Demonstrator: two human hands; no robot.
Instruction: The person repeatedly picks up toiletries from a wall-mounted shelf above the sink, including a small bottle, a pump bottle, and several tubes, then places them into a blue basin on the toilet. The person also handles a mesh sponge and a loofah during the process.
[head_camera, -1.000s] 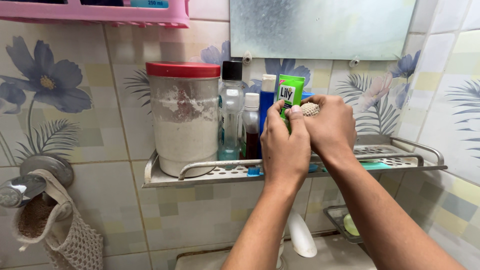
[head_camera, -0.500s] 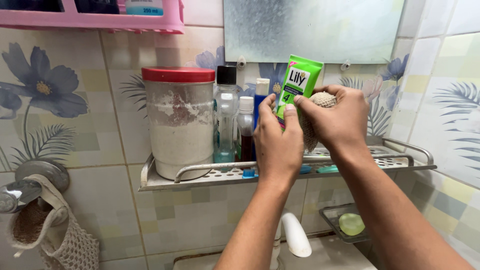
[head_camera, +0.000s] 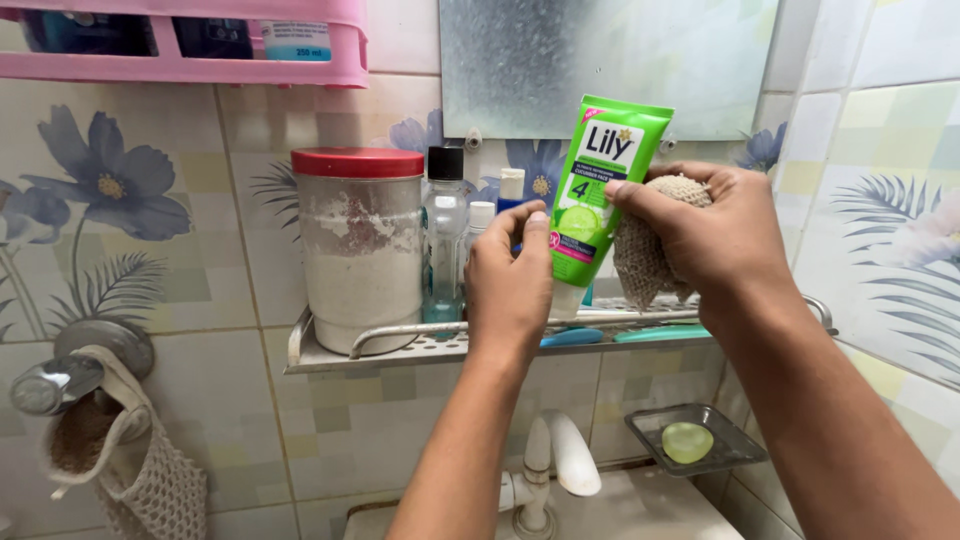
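Both hands hold a green tube (head_camera: 597, 195) up above the shelf (head_camera: 400, 350). The left hand (head_camera: 510, 285) pinches its bottom end. The right hand (head_camera: 705, 230) pinches its side and squeezes a net scrubber (head_camera: 640, 262).

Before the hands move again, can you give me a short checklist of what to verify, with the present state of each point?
1. Green tube gripped by both hands: ok, left hand at its lower part, right hand at its middle.
2. Tube clear of the metal shelf: ok, lifted above it.
3. Tube cap closed: cannot tell, the left hand hides it.
4. Mesh scrubber secure: ok, hanging from the right hand.
5. Bottles and the red-lidded jar upright: ok.
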